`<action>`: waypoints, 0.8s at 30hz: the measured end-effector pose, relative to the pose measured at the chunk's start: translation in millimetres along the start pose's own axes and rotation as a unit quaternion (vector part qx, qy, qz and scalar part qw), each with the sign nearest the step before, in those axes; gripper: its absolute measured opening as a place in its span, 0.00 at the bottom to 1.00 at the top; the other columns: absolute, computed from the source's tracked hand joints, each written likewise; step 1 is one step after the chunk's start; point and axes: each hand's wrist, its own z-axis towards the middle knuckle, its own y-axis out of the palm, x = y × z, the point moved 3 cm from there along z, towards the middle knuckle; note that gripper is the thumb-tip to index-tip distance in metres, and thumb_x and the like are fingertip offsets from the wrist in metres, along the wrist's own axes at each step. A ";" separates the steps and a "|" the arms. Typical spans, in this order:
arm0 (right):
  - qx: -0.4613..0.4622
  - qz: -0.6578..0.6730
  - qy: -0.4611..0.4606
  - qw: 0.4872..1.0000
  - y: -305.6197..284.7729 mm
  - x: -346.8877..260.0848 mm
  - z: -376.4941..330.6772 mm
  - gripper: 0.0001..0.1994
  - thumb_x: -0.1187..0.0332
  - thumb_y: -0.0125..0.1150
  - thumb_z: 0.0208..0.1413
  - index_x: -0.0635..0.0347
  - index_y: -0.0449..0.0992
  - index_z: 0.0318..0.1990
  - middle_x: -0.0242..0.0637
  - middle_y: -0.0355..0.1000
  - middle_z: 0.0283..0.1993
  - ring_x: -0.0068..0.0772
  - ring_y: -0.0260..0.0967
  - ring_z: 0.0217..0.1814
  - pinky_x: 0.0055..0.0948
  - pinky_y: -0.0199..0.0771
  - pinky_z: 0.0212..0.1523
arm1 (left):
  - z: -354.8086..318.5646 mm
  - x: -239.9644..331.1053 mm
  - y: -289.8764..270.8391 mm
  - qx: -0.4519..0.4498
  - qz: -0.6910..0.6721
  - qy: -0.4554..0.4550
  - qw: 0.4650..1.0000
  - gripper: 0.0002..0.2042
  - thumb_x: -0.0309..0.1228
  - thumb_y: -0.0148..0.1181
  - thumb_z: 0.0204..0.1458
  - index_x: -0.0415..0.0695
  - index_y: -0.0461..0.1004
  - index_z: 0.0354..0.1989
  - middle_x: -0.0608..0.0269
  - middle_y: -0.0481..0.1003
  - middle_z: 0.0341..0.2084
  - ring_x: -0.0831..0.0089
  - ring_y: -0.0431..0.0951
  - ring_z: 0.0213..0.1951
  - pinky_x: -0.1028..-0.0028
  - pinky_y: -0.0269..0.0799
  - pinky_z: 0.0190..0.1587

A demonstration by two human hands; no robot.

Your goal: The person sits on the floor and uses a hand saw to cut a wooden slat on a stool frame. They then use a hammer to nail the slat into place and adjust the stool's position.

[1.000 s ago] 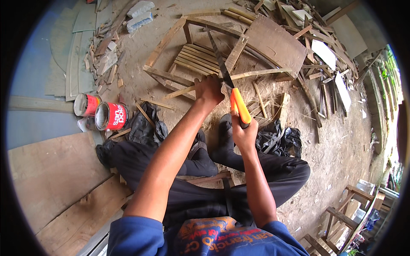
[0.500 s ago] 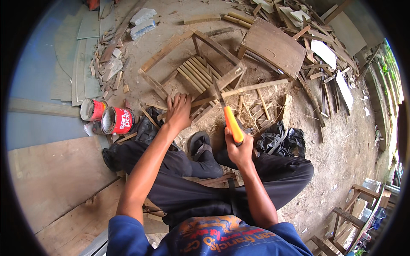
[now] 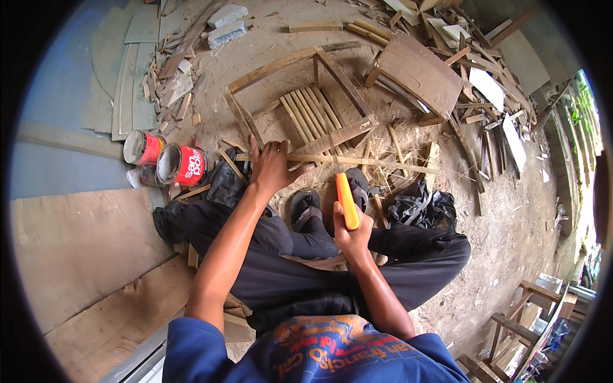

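Observation:
My left hand (image 3: 274,167) grips a thin wooden strip (image 3: 383,166) near its left end, fingers over it and thumb stretched to the right. The strip lies crosswise along the near side of a wooden frame (image 3: 348,135) with a row of slats (image 3: 311,113) inside. In my right hand (image 3: 353,235) is a handsaw (image 3: 346,201), its orange-yellow handle pointing away from me. Its blade reaches the strip right of my left hand; little of the blade shows, and I cannot tell how deep it sits.
Two red paint cans (image 3: 181,165) stand at the left beside plywood sheets (image 3: 96,249). Black plastic (image 3: 421,210) lies by my right knee. A brown board (image 3: 418,75) and a heap of scrap wood (image 3: 491,83) lie at the far right. My sandalled feet (image 3: 305,207) are just below the strip.
The strip has swung from a slant to nearly level, its right end coming nearer me. The saw's handle has come slightly nearer me, and less blade shows. My left hand keeps its grip.

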 end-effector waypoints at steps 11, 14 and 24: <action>0.091 -0.008 -0.058 0.994 -32.5 9.9 -18.9 0.13 0.69 0.64 0.60 0.65 0.71 0.25 0.42 0.64 0.17 0.39 0.63 0.14 0.32 0.62 0.20 | -16.5 2.8 13.9 0.124 -0.049 -0.019 0.991 0.27 0.56 0.59 0.56 0.44 0.80 0.49 0.58 0.80 0.43 0.60 0.75 0.54 0.34 0.34 0.69; 0.081 -0.001 -0.055 0.995 -31.8 9.6 -21.8 0.14 0.69 0.64 0.60 0.65 0.70 0.25 0.42 0.63 0.17 0.38 0.62 0.14 0.32 0.61 0.20 | -19.1 5.9 15.7 0.142 -0.035 -0.041 0.988 0.25 0.55 0.58 0.57 0.45 0.80 0.49 0.58 0.80 0.44 0.60 0.73 0.56 0.35 0.37 0.68; 0.006 0.018 -0.007 1.000 -24.7 7.0 -36.1 0.15 0.70 0.66 0.58 0.64 0.68 0.23 0.42 0.63 0.16 0.35 0.60 0.14 0.31 0.61 0.20 | -25.6 16.6 19.5 0.196 -0.014 -0.116 0.974 0.24 0.55 0.61 0.55 0.47 0.80 0.46 0.62 0.78 0.40 0.62 0.72 0.53 0.42 0.47 0.65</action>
